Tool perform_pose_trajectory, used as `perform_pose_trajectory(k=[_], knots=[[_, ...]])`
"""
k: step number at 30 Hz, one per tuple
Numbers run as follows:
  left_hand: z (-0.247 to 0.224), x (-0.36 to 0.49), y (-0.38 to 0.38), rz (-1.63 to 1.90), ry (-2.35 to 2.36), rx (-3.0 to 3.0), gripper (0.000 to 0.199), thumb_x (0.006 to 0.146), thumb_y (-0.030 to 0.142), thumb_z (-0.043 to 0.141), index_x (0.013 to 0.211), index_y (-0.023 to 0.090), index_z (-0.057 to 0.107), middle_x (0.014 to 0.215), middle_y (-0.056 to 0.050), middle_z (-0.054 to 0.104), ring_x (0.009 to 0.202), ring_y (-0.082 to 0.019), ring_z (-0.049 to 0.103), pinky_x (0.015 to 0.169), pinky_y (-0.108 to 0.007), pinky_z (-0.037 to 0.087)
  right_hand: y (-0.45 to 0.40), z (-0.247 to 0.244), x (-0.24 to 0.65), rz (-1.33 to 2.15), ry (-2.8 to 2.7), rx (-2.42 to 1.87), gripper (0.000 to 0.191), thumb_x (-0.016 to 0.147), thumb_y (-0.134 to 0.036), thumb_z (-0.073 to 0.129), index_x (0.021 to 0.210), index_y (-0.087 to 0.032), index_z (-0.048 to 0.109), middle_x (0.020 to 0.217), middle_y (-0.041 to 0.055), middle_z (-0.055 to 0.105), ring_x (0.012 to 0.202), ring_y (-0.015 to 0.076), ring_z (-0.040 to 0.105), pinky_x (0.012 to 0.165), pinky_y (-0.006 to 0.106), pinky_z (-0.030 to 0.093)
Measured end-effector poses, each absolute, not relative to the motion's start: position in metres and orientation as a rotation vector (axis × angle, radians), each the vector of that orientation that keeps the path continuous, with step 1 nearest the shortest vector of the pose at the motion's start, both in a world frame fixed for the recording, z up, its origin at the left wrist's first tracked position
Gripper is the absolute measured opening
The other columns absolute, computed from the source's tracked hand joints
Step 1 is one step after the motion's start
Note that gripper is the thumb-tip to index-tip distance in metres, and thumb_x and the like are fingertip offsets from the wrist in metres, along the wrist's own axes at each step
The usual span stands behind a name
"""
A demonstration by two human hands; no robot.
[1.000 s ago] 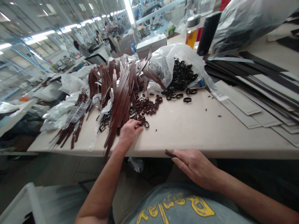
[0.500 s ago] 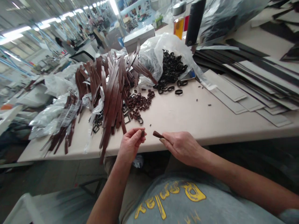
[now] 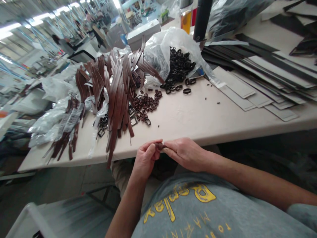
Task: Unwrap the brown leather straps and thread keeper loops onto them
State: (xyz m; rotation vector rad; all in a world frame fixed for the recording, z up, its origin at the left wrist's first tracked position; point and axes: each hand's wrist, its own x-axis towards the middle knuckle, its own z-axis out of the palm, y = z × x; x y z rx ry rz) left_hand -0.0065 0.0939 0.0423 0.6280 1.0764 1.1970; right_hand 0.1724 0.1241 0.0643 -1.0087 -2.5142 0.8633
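Observation:
My left hand [image 3: 148, 155] pinches a small brown leather loop [image 3: 157, 145] between thumb and fingers, just past the table's front edge. My right hand [image 3: 184, 152] is closed on a narrow brown piece [image 3: 161, 146] whose end meets the loop. My fingers hide most of both, and I cannot tell whether the piece sits inside the loop. Beyond my hands lies a pile of similar brown loops [image 3: 148, 103]. To its left, long brown leather straps [image 3: 117, 99] hang over the front edge. Metal buckles [image 3: 101, 132] lie partly under the straps.
A clear plastic bag [image 3: 158, 49] spills black loops [image 3: 179, 67] onto the table [image 3: 183, 122]. Grey and black flat strips [image 3: 262, 76] are stacked at right. Behind stand a dark bottle [image 3: 202, 21], a bottle of amber liquid [image 3: 185, 19] and a white box [image 3: 143, 34].
My two hands have come together: the left has moved right with the loop, and the brown piece in my right hand now touches it. The view has shifted slightly.

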Motion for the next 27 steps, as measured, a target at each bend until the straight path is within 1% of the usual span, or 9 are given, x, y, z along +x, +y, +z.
perform_pose_trajectory(k=[4, 9, 11, 15, 17, 21, 23, 25, 27], knots=[[0.041, -0.008, 0.081, 1.213, 1.100, 0.748, 0.038, 0.064, 0.042, 0.084, 0.090, 0.016, 0.078, 0.054, 0.001, 0.056, 0.050, -0.006, 0.042, 0.049, -0.019, 0.036, 0.124, 0.074, 0.168, 1.047, -2.450, -0.863, 0.032, 0.103, -0.029, 0.035, 0.093, -0.017, 0.062, 0.086, 0.0051, 0.070, 0.074, 0.0170, 0.062, 0.068, 0.026, 0.039], [0.051, -0.011, 0.077, 1.291, 1.221, 0.774, 0.025, 0.064, 0.037, 0.083, 0.080, 0.018, 0.079, 0.054, 0.001, 0.057, 0.051, -0.007, 0.045, 0.050, -0.019, 0.038, 0.122, 0.077, 0.163, 1.102, -2.492, -0.852, 0.027, 0.103, -0.028, 0.038, 0.100, -0.016, 0.061, 0.092, 0.0067, 0.071, 0.079, 0.0181, 0.063, 0.070, 0.027, 0.041], [0.054, -0.013, 0.077, 1.381, 1.259, 0.755, 0.021, 0.064, 0.035, 0.083, 0.077, 0.020, 0.078, 0.058, 0.000, 0.062, 0.051, -0.007, 0.047, 0.050, -0.019, 0.039, 0.119, 0.075, 0.165, 1.029, -2.518, -0.903, 0.025, 0.102, -0.030, 0.041, 0.099, -0.015, 0.061, 0.090, 0.0071, 0.070, 0.078, 0.0189, 0.063, 0.067, 0.027, 0.039], [0.054, -0.016, 0.074, 1.486, 1.283, 0.731, 0.020, 0.063, 0.035, 0.084, 0.075, 0.020, 0.078, 0.069, -0.002, 0.069, 0.052, -0.007, 0.050, 0.048, -0.018, 0.038, 0.112, 0.069, 0.169, 0.868, -2.538, -1.058, 0.025, 0.099, -0.035, 0.048, 0.090, -0.014, 0.060, 0.075, 0.0054, 0.067, 0.067, 0.0181, 0.059, 0.058, 0.027, 0.031], [0.052, -0.015, 0.070, 1.422, 1.281, 0.780, 0.021, 0.064, 0.034, 0.083, 0.078, 0.020, 0.078, 0.064, -0.001, 0.066, 0.052, -0.007, 0.050, 0.049, -0.018, 0.038, 0.111, 0.066, 0.169, 0.914, -2.536, -1.063, 0.026, 0.100, -0.031, 0.044, 0.087, -0.015, 0.060, 0.072, 0.0041, 0.065, 0.063, 0.0162, 0.057, 0.056, 0.026, 0.029], [0.047, -0.009, 0.064, 1.301, 1.248, 0.809, 0.023, 0.066, 0.033, 0.082, 0.083, 0.017, 0.077, 0.053, 0.002, 0.057, 0.050, -0.007, 0.048, 0.051, -0.018, 0.039, 0.115, 0.065, 0.167, 1.156, -2.500, -0.910, 0.029, 0.103, -0.026, 0.036, 0.089, -0.015, 0.060, 0.078, 0.0044, 0.066, 0.066, 0.0148, 0.057, 0.060, 0.025, 0.034], [0.046, -0.008, 0.065, 1.361, 1.243, 0.745, 0.022, 0.068, 0.034, 0.081, 0.082, 0.017, 0.077, 0.053, 0.002, 0.057, 0.049, -0.006, 0.048, 0.051, -0.018, 0.039, 0.116, 0.065, 0.166, 1.171, -2.479, -0.919, 0.026, 0.102, -0.030, 0.041, 0.091, -0.015, 0.060, 0.079, 0.0044, 0.067, 0.067, 0.0156, 0.057, 0.060, 0.025, 0.035], [0.045, -0.008, 0.066, 1.457, 1.234, 0.656, 0.022, 0.070, 0.034, 0.079, 0.082, 0.017, 0.076, 0.054, 0.002, 0.057, 0.049, -0.006, 0.048, 0.049, -0.017, 0.038, 0.115, 0.065, 0.166, 1.083, -2.487, -0.979, 0.025, 0.097, -0.038, 0.051, 0.093, -0.016, 0.059, 0.079, 0.0046, 0.067, 0.068, 0.0173, 0.058, 0.059, 0.026, 0.034], [0.044, -0.009, 0.068, 1.522, 1.218, 0.585, 0.023, 0.069, 0.034, 0.080, 0.082, 0.016, 0.076, 0.055, 0.002, 0.057, 0.048, -0.005, 0.047, 0.047, -0.016, 0.037, 0.113, 0.063, 0.166, 0.974, -2.507, -1.036, 0.026, 0.095, -0.041, 0.055, 0.095, -0.015, 0.059, 0.079, 0.0054, 0.068, 0.070, 0.0189, 0.060, 0.059, 0.026, 0.032]])
